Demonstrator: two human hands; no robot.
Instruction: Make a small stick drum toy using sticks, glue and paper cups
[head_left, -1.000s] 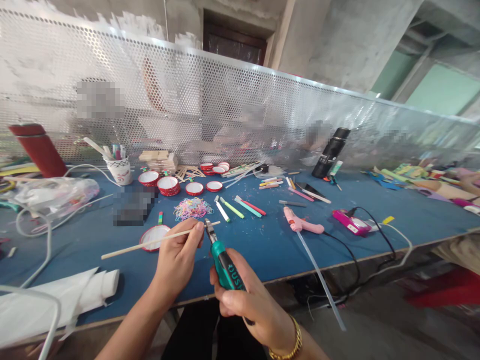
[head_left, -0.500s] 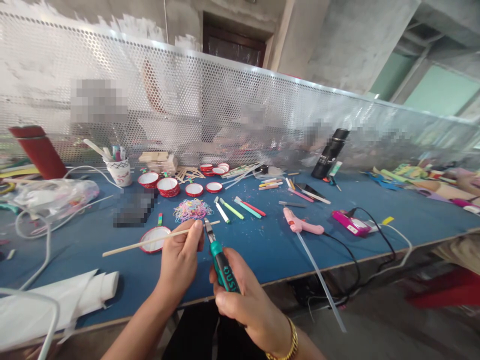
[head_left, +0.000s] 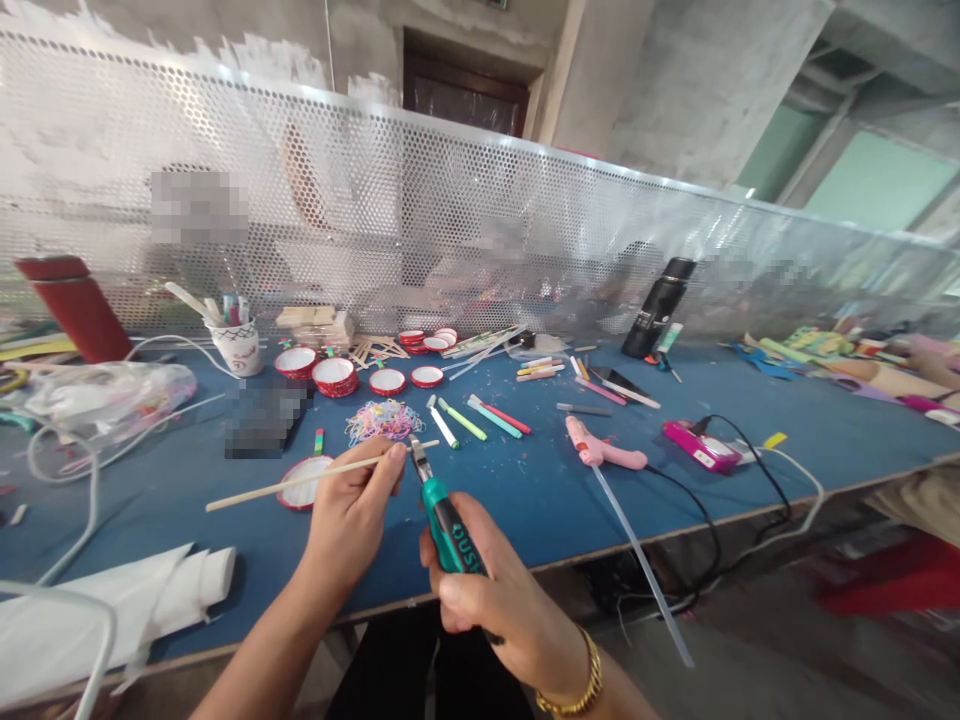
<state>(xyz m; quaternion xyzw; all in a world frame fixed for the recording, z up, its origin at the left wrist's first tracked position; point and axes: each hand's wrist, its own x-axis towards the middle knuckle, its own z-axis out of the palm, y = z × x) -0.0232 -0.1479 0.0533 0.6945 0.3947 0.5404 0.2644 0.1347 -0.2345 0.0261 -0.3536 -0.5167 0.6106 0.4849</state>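
My left hand [head_left: 351, 520] pinches a long thin wooden stick [head_left: 285, 482] near its right end, holding it level above the blue table [head_left: 540, 490]. My right hand [head_left: 502, 600] grips green-handled cutting pliers [head_left: 444, 510]. The pliers' metal jaws sit around the stick just right of my left fingertips. A short stub of the stick pokes out past the jaws. A red-rimmed round lid [head_left: 304, 480] lies on the table under the stick.
A pink glue gun [head_left: 604, 448] with a long glue stick, a pink charger [head_left: 701, 447], coloured markers [head_left: 480, 415], rubber bands [head_left: 384, 418], more red lids [head_left: 334, 372], a pen cup [head_left: 237, 345], a black bottle [head_left: 660, 305], a white roll [head_left: 112, 600]. A perforated metal screen [head_left: 465, 230] backs the table.
Both hands hold nearly the same pose. The stick and pliers shifted only slightly with the camera's small movement.
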